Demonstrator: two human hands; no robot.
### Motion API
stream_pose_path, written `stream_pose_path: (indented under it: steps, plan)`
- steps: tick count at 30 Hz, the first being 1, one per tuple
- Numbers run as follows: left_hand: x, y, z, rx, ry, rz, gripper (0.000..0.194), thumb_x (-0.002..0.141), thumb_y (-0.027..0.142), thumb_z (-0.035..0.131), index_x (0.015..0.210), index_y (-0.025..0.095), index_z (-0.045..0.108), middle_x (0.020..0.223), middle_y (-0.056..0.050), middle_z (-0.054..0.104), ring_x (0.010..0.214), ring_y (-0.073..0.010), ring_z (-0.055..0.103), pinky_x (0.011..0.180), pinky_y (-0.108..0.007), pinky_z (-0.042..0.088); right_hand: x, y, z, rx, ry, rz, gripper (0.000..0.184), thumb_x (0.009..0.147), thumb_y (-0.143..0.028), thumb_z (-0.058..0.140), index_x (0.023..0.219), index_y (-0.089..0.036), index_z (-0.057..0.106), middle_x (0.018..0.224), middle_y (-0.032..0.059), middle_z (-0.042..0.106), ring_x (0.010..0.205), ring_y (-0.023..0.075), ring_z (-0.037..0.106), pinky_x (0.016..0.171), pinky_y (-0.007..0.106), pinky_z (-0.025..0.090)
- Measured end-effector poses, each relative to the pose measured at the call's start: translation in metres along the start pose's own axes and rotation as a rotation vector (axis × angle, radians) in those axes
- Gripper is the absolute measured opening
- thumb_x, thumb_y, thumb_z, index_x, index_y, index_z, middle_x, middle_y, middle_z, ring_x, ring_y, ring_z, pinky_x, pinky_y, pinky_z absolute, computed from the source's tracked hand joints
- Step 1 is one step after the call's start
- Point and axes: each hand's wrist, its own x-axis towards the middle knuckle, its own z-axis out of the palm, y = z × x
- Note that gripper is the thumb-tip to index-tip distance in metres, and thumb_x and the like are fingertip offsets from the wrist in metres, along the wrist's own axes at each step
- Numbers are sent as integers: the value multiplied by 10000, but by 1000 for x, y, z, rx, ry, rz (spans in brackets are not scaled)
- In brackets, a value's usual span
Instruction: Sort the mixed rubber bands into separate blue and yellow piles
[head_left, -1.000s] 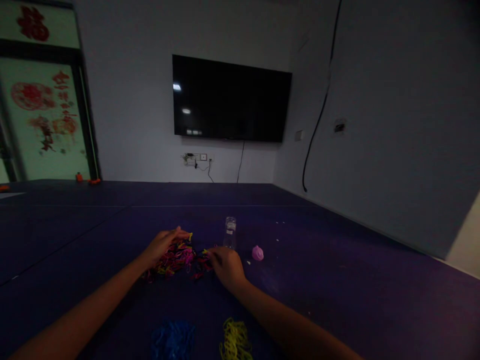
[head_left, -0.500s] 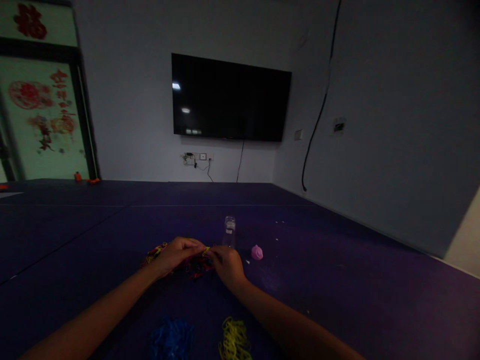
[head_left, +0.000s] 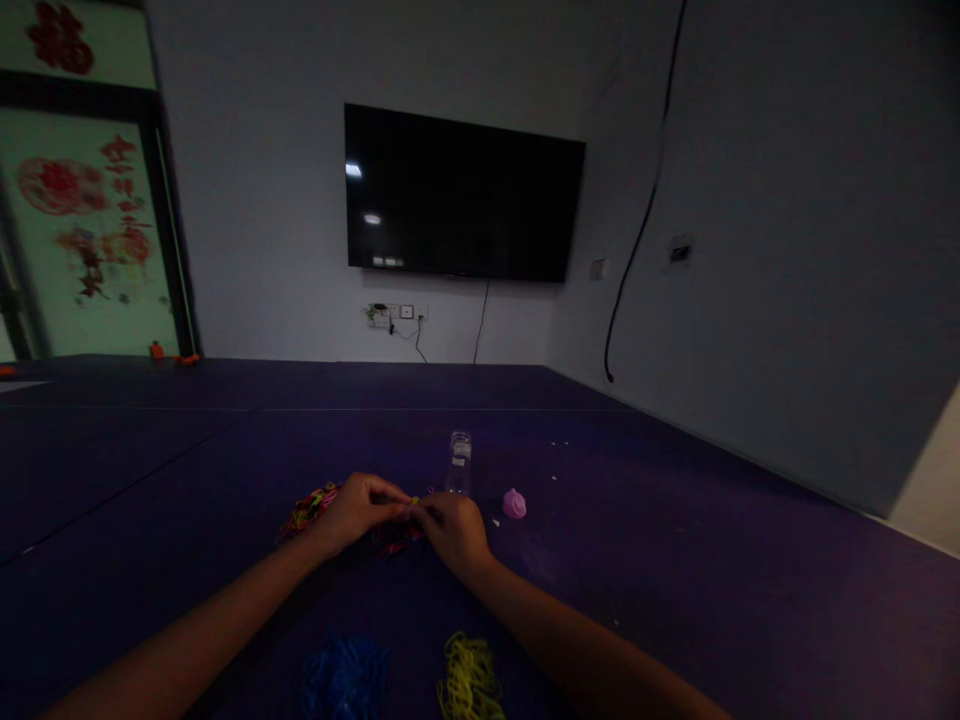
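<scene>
My left hand [head_left: 358, 512] and my right hand [head_left: 454, 530] meet over a mixed pile of red, pink, yellow and dark rubber bands [head_left: 307, 510]. Both are closed, thumbs against fingers, with a bit of yellow rubber band [head_left: 415, 499] showing between the fingertips. Part of the pile is hidden behind the hands. Just beyond my right hand a clear bottle [head_left: 460, 462] stands upright without a lid. A pink, rounded piece [head_left: 514, 503] lies to its right. Nearer to me are a heap of blue rubber bands [head_left: 345, 678] and a heap of yellow rubber bands [head_left: 470, 678].
The dark purple surface [head_left: 720, 590] stretches to the walls, with small white scraps [head_left: 554, 478] on it. A television [head_left: 465, 195] hangs on the far wall above sockets [head_left: 397, 313]. On the right wall dangles a black cable [head_left: 637, 235]. Small orange objects [head_left: 157, 350] sit far left.
My fingertips have drawn closer together, and less of the yellow rubber band shows between them. More of the mixed pile is visible beside my left hand. The other things stay put.
</scene>
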Motion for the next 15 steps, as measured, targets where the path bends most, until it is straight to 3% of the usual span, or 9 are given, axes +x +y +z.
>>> stream_pose_path:
  steps: [6, 11, 13, 15]
  plan:
    - [1, -1, 2, -90, 53, -43, 228, 599, 338, 708, 723, 148, 727, 746, -79, 731, 697, -226, 666, 673, -323, 514, 0, -2, -2, 30, -16, 3, 250, 864, -301, 493, 724, -202, 676, 716, 15, 673, 647, 132, 594, 596, 206, 380]
    - [0, 11, 6, -145, 148, -55, 235, 599, 321, 708, 737, 131, 725, 750, -98, 729, 691, -223, 665, 677, -322, 516, 1, 1, -2, 169, 41, 54, 373, 911, -368, 382, 749, -168, 652, 610, 15, 624, 553, 121, 560, 523, 201, 372]
    - [-4, 20, 11, -119, 98, -32, 217, 611, 315, 700, 738, 140, 723, 741, -88, 729, 673, -212, 661, 657, -311, 513, 2, 4, -1, 233, 79, 98, 440, 919, -417, 346, 727, -156, 643, 583, 19, 611, 542, 127, 560, 511, 204, 382]
    - [-12, 30, 19, -45, -47, 11, 166, 628, 292, 694, 731, 165, 721, 719, -55, 727, 654, -194, 656, 626, -285, 505, 3, 7, 0, 301, 107, 127, 467, 912, -463, 344, 750, -148, 649, 620, 30, 632, 586, 140, 585, 537, 211, 410]
